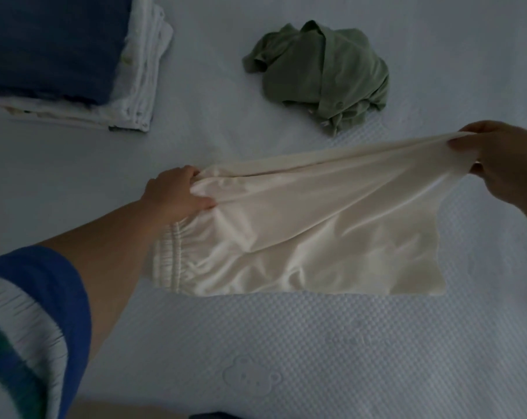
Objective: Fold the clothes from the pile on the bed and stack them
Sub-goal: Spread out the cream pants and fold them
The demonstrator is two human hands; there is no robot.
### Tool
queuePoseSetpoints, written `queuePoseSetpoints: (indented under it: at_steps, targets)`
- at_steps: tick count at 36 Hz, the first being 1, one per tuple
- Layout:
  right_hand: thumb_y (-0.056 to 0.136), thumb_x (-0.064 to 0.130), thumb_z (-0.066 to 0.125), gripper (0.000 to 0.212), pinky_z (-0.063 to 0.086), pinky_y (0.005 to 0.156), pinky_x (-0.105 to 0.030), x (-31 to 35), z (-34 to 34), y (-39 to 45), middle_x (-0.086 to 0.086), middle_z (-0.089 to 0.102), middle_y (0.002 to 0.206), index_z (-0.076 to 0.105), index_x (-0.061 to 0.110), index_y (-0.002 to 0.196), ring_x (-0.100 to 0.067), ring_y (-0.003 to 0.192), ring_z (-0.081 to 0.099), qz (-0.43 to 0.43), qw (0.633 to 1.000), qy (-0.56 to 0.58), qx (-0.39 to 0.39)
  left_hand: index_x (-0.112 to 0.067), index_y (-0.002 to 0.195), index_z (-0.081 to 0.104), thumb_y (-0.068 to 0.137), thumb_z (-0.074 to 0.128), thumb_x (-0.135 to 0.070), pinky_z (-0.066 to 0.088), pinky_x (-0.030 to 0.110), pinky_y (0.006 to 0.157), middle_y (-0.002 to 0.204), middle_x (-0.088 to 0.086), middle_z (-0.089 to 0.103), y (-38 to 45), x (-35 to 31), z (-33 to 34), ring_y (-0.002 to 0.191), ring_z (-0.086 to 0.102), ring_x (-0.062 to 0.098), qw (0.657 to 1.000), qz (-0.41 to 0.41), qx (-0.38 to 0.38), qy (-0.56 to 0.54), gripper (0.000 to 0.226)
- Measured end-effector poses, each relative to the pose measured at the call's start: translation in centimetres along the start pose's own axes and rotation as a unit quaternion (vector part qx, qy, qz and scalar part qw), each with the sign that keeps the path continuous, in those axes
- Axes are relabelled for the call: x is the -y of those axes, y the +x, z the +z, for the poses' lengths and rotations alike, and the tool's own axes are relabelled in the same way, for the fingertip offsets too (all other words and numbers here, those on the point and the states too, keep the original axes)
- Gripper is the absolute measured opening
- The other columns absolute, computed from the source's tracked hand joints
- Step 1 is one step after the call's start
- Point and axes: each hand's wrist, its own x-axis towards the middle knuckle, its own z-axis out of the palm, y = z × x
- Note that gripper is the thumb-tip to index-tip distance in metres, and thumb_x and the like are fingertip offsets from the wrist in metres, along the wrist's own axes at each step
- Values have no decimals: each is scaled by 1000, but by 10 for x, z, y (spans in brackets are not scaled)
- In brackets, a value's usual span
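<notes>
A cream satin garment [301, 231] with an elastic waistband on its left side hangs stretched over the middle of the bed. My left hand [177, 192] grips its upper left edge just above the waistband. My right hand [504, 164] pinches the upper right corner and holds it raised. The lower part of the cloth drapes down onto the mattress. A crumpled green shirt [322, 74] lies beyond it. A stack of folded clothes [74, 62], dark blue on top of white pieces, sits at the far left.
The bed is covered by a pale textured mattress cover [286, 343] with an embossed logo near the front. A dark object shows at the bottom edge.
</notes>
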Motion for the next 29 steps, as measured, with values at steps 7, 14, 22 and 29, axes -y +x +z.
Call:
queuePoseSetpoints:
  at_steps: [7,14,22,29]
  targets:
    - [84,7,59,7,48,67,-27,7,1,-30,-1,57,79,61,13,84,-13,71,56,-13,999,39,-27,-13,97,69,82,66,-42,40,32,73,91,12,60,-29,16,-9,92,58,31,999,44,-28,2,33]
    - [88,2,56,31,49,76,-27,3,-32,-75,0,54,80,56,0,118,-21,87,55,-7,996,38,-85,-18,87,66,70,79,-22,36,21,60,76,-5,61,-79,5,-51,67,53,11,981,33,-37,-186,22]
    - [87,-1,56,35,53,68,-14,-17,-97,-158,-8,59,95,57,3,121,-11,78,55,7,994,43,-104,-24,97,69,74,77,-24,35,0,52,74,-20,60,-158,-16,-97,64,52,-10,980,102,-19,-167,24]
    - [80,-8,50,19,49,51,-12,-46,-146,-238,1,61,68,60,8,80,-15,72,53,49,993,71,-80,-31,78,65,85,65,-22,42,20,57,68,-7,65,-239,-29,-109,59,55,5,971,138,-35,-193,11]
